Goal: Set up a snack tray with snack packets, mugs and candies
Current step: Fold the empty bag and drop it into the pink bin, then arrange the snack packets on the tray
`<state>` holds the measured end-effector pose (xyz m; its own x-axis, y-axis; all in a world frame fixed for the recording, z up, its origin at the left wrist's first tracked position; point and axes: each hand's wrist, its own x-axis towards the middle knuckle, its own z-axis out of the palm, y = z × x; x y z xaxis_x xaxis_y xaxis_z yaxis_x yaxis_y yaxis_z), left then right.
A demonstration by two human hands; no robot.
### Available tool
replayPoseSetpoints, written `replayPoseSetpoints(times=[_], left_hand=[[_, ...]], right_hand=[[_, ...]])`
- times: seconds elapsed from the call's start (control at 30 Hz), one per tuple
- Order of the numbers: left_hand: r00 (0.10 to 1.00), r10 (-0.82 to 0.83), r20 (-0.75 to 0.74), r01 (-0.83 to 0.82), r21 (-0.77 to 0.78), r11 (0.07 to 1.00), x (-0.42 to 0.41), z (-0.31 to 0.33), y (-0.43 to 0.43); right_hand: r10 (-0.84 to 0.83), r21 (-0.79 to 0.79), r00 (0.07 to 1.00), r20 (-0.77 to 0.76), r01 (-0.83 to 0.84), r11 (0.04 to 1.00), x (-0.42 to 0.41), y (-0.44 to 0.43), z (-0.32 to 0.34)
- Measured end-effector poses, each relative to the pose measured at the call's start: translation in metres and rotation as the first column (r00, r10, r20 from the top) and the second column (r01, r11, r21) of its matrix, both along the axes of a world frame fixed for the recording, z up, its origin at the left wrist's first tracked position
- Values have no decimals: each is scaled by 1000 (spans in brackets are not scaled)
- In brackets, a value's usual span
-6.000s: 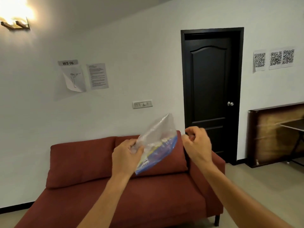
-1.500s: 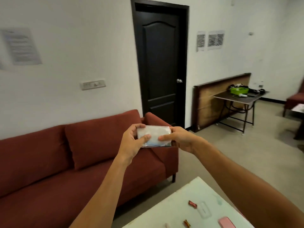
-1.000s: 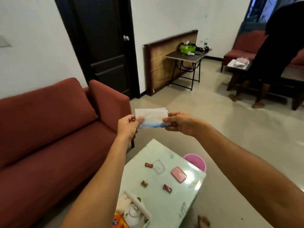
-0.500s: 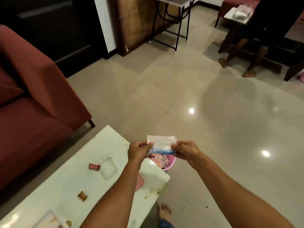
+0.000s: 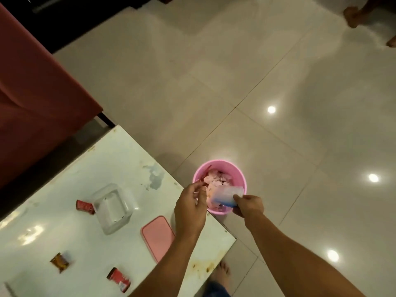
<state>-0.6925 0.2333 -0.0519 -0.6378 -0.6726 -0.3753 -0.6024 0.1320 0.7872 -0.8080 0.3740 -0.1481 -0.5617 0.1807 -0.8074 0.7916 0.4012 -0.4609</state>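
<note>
Folded packet [image 5: 226, 197] — translucent white, blue-edged — in right hand [image 5: 248, 205]

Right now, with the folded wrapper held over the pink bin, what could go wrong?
1. The right hand pinches the folded wrapper near the pink bin's rim; released off-centre, it could land on the floor.
2. The bin already looks full of scraps, so the light wrapper may slide off.
3. The left hand hovers near the table's corner and might bump it.

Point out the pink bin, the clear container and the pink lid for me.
pink bin [image 5: 222, 162], head view, far rim.
clear container [image 5: 113, 207], head view, middle of its base.
pink lid [image 5: 157, 236], head view, centre of its top face.
</note>
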Motion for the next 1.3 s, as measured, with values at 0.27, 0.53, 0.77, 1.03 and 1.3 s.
replayPoseSetpoints(times=[0.27,0.53,0.77,1.03,1.3], left_hand=[[997,-3,-82,-10,-166,986,30,-10,-5],[967,179,-180,-231,-326,917,109,78,-53],[887,443,-127,-457,-371,809,315,197,-158],[793,599,108,-542,-323,776,588,269,-212],[799,531,283,-491,-203,847,684,272,-209]], right_hand=[[-1,77,996,85,-6,997,-2,-1,-23],[376,384,809,-453,-204,901,78,-20,96],[602,114,442,-665,-736,667,294,-206,257],[744,1,182,-643,-971,239,534,-309,382],[912,93,231,-338,-956,277,569,-293,363]])
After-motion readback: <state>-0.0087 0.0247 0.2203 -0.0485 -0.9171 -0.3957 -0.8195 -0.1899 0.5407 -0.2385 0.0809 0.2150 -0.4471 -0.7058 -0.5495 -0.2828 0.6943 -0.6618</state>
